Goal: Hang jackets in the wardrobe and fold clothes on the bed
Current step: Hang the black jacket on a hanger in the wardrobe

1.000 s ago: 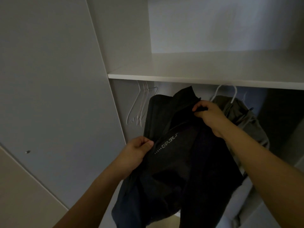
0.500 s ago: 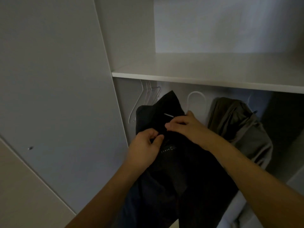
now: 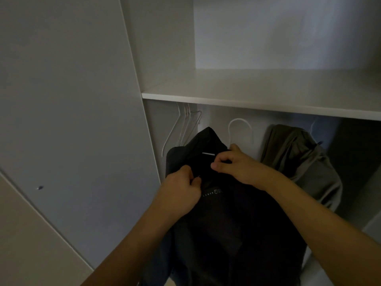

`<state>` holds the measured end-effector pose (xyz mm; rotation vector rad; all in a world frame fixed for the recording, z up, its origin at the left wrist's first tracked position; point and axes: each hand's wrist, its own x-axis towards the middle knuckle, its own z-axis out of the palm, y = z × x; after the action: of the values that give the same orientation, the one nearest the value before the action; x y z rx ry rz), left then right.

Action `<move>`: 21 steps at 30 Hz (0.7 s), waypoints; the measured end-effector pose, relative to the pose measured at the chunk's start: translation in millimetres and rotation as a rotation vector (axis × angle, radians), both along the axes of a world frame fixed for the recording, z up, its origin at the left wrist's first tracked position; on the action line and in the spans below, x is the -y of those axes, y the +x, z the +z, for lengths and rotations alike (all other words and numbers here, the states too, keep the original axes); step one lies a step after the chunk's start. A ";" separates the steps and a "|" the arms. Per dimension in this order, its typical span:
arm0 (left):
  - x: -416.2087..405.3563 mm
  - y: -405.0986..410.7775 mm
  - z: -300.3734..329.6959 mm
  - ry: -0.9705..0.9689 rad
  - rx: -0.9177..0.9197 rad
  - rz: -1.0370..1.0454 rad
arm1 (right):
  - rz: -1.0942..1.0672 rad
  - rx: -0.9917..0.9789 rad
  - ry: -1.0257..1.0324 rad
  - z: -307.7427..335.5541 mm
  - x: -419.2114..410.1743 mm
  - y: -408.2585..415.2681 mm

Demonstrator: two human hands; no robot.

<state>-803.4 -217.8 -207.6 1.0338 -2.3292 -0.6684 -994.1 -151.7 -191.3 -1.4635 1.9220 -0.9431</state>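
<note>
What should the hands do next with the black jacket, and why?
Probably lift the black jacket so its white hanger hook catches the rail under the shelf. Both the left hand and right hand grip its collar, and the hook rises just behind, beside the olive jacket.

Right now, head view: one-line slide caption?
Both hands pinch black jacket's collar below wardrobe shelf.

Two hands pinch the collar of a black jacket [image 3: 222, 219] below a white wardrobe shelf [image 3: 268, 93]: left hand [image 3: 179, 195], right hand [image 3: 239, 166]. A white hanger hook [image 3: 240, 129] rises behind the jacket. An olive jacket [image 3: 299, 162] hangs to the right.
</note>
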 end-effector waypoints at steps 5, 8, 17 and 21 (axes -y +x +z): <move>-5.9 -0.2 -0.9 0.224 -0.226 -0.067 | -0.031 -0.156 -0.010 -8.2 4.8 -5.8; -5.6 10.7 -3.3 0.392 -0.347 -0.056 | -0.120 -0.192 -0.039 -8.1 1.2 -19.2; -2.8 24.1 -1.2 0.389 0.099 -0.224 | -0.112 0.043 -0.047 9.7 1.8 -2.9; -8.4 -0.8 -9.4 0.318 -0.070 -0.237 | -0.079 0.107 -0.117 25.4 2.8 14.0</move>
<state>-804.2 -209.4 -217.0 0.8516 -2.3538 -1.1784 -980.1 -154.5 -165.9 -1.3801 1.8859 -1.1641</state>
